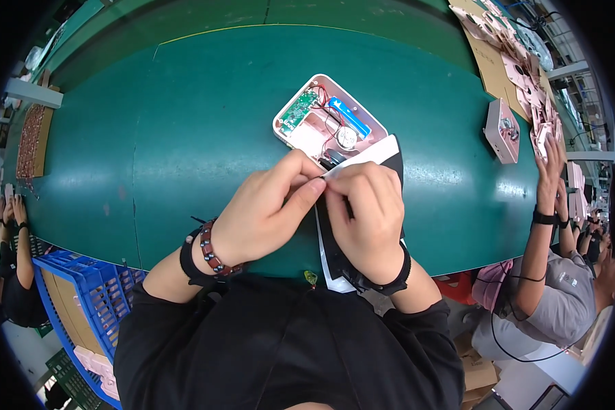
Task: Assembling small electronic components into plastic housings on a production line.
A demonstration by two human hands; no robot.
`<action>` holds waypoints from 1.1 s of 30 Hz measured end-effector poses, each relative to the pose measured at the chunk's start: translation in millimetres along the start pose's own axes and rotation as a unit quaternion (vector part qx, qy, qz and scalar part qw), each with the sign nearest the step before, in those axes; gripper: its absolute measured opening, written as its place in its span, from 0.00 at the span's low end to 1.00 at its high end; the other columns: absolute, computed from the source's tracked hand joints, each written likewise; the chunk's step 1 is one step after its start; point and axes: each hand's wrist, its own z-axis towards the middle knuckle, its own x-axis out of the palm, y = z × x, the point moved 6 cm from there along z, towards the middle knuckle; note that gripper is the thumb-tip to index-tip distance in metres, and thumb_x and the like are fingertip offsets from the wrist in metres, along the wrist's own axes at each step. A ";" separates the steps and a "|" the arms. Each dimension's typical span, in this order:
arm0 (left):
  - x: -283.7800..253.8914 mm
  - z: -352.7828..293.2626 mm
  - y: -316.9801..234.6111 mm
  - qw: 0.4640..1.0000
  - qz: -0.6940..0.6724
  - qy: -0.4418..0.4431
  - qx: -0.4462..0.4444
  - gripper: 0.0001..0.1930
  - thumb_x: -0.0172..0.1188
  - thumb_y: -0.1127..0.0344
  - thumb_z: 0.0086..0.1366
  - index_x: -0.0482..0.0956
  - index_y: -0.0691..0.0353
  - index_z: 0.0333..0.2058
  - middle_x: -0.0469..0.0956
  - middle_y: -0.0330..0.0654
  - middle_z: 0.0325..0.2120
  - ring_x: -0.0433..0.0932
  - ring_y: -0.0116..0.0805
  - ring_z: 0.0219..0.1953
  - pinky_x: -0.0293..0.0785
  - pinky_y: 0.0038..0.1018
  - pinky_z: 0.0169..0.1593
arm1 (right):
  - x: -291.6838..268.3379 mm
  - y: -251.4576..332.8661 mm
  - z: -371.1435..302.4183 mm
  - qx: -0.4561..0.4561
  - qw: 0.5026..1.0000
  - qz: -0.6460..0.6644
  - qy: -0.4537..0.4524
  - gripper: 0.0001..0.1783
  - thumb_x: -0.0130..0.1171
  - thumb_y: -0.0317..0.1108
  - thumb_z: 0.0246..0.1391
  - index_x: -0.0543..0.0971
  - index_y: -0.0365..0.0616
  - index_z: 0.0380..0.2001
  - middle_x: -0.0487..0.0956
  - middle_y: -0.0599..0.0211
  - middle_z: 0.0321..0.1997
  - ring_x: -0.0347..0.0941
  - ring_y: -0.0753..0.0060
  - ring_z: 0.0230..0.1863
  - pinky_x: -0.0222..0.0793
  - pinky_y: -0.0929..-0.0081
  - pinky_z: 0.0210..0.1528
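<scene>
Both my hands meet just in front of an open pale pink plastic housing (369, 117) on the green table. My left hand (260, 208) is closed in a pinch, thumb against forefinger. Beside it my right hand (369, 215) is closed too, gripping a black sheet with white backing (393, 161) that hangs down under the hand toward my lap. Whatever sits between the left fingertips is too small to make out. Inside the housing lie a green circuit board (299, 111), a blue cylindrical battery (349, 117), a round silver part (346, 138) and thin red and black wires.
A second pink housing (504, 133) stands to the right, near cardboard (488, 61) with several pink parts. A co-worker's hand (551, 164) reaches in there. At far left are a tray of small reddish parts (33, 140) and another person's hands. A blue crate (92, 287) stands lower left.
</scene>
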 end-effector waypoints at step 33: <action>-29.2 39.5 1.6 0.919 0.375 0.018 0.122 0.17 0.67 0.57 0.54 0.77 0.59 0.40 0.77 0.40 0.33 0.79 0.40 0.28 0.73 0.30 0.28 | 13.0 -50.4 -22.5 0.101 0.971 0.030 0.215 0.46 0.63 0.21 0.48 0.53 0.39 0.68 0.76 0.61 0.33 0.75 0.62 0.32 0.71 0.69 0.34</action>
